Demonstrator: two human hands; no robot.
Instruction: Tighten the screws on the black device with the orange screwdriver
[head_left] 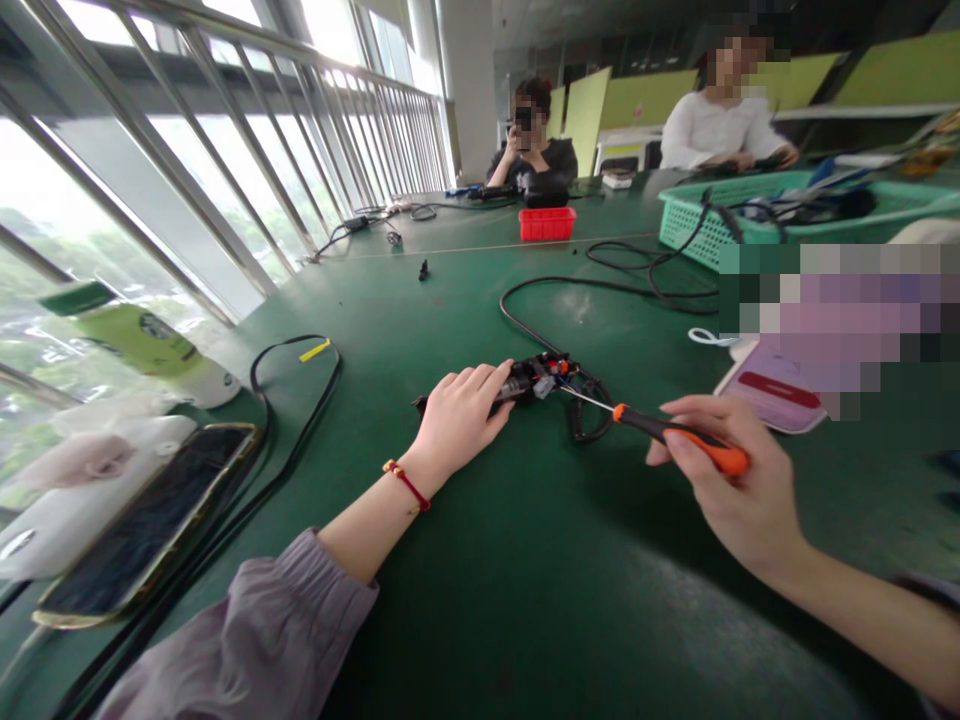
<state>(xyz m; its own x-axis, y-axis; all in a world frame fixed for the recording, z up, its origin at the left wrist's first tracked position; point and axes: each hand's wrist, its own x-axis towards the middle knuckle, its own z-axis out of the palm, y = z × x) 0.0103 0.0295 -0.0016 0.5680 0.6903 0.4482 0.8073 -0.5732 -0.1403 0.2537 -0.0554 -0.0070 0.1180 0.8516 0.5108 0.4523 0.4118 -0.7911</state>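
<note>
A black, opened electrical device with exposed wires and parts lies on the green table. My left hand is closed over its left part, pressing it against the tabletop and hiding much of it. My right hand grips an orange-and-black screwdriver by the handle. The thin metal shaft points left, with its tip at or close to the wires at the device's right end; whether it touches them I cannot tell. A black cable curves away behind the device, and a loop of cord lies beside the shaft.
On the left lie a phone, a green-capped bottle and a black cord. A red basket and a green basket with cables stand further back. A purple phone-like item lies right. Two people sit beyond.
</note>
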